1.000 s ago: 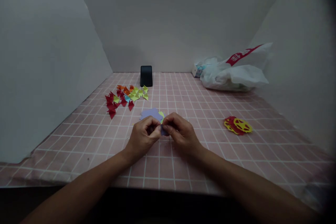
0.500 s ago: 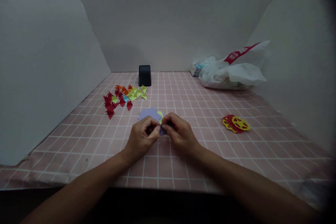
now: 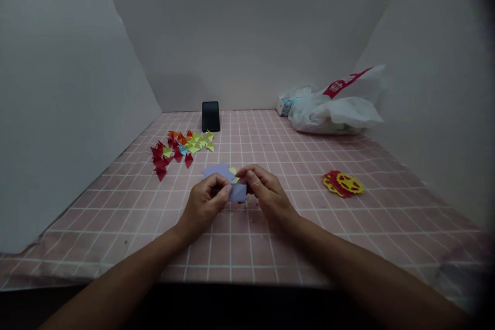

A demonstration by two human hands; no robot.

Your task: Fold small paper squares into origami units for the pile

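My left hand (image 3: 207, 201) is closed, pinching the left side of a small piece of purple paper (image 3: 238, 193) between thumb and finger. My right hand (image 3: 266, 193) is curled at the paper's upper right edge, its thumb raised and some fingertips hidden behind. A visible crease line crosses the paper, which is held just above the table. Beyond the left hand lie more purple paper sheets (image 3: 217, 169), with a bit of yellow-green paper (image 3: 233, 171) beside them.
Small folded paper pieces in red (image 3: 160, 171), orange (image 3: 181, 138) and yellow-green (image 3: 194, 143) lie at the left. A phone (image 3: 211, 116) stands behind them. Yellow and red star cutouts (image 3: 349, 183) lie at the right, a white plastic bag (image 3: 336, 112) behind. Pink checked cloth (image 3: 270, 258) covers the table.
The purple paper now shows its broad face between my hands. My right thumb has lifted from its pinch, while my left hand keeps its hold. The view has shifted slightly.
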